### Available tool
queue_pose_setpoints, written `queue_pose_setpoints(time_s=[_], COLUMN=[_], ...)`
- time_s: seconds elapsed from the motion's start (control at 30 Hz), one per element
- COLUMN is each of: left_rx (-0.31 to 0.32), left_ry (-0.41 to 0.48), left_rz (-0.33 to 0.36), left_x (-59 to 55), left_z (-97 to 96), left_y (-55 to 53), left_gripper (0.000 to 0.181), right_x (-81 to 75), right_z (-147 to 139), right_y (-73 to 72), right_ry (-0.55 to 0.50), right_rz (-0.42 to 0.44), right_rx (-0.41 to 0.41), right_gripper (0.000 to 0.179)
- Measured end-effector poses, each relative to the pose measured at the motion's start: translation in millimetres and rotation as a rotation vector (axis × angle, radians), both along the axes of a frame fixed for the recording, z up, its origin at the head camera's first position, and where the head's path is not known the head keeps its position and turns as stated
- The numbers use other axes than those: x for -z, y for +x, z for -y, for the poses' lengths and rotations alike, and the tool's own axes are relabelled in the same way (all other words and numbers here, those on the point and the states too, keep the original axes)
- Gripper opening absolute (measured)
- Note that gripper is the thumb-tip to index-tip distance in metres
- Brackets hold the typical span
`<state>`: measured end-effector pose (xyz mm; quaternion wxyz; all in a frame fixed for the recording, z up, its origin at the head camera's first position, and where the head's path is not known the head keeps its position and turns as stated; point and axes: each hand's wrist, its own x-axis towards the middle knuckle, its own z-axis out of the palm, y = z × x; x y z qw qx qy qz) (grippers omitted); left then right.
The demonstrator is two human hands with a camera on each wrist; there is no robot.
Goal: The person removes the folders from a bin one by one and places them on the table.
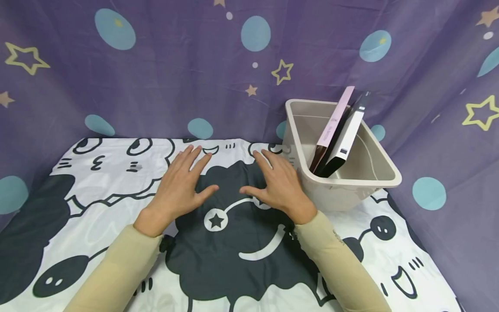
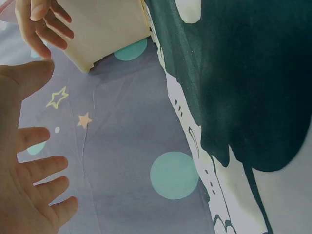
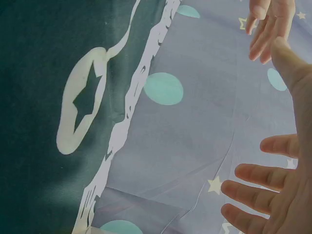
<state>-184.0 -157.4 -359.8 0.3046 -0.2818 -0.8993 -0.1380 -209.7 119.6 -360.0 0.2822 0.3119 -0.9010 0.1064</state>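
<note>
Both hands are over the patterned cloth (image 1: 234,234), palms facing down and inward, with a gap between the thumbs. My left hand (image 1: 175,186) has its fingers spread and holds nothing; the left wrist view shows the same hand (image 2: 29,165) with fingers extended. My right hand (image 1: 278,186) is likewise spread and bare, just left of a beige bin (image 1: 335,195). In the right wrist view the right hand (image 3: 278,185) shows straight, separated fingers. A pink-spined book (image 1: 337,117) and a white-spined one (image 1: 351,132) lean inside the bin, dark covers beside them.
A purple curtain (image 1: 175,78) with stars and blue spots hangs behind the cloth and along its sides. The bin stands at the back right, close to the curtain, and the books stick out above its rim.
</note>
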Motion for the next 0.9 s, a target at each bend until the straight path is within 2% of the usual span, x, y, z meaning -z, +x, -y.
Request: queue_pose_setpoints(time_s=[0.27, 0.63, 0.9], left_rx=[0.021, 0.035, 0.046], left_ry=[0.039, 0.049, 0.051], left_rz=[-0.037, -0.034, -0.027], left_x=[-5.2, -8.1, -10.5], left_z=[-1.3, -2.8, -6.2], left_y=[2.5, 5.9, 8.1], left_gripper=[0.075, 0.072, 0.071], right_x=[-5.2, -13.1, -20.8], right_z=[-1, -1, -2], right_y=[3.7, 8.9, 16.0], right_ry=[-0.055, -0.080, -0.096], right_rz=[-0.027, -0.015, -0.037], right_rx=[-0.018, -0.040, -0.047], right_gripper=[0.089, 0.083, 0.082])
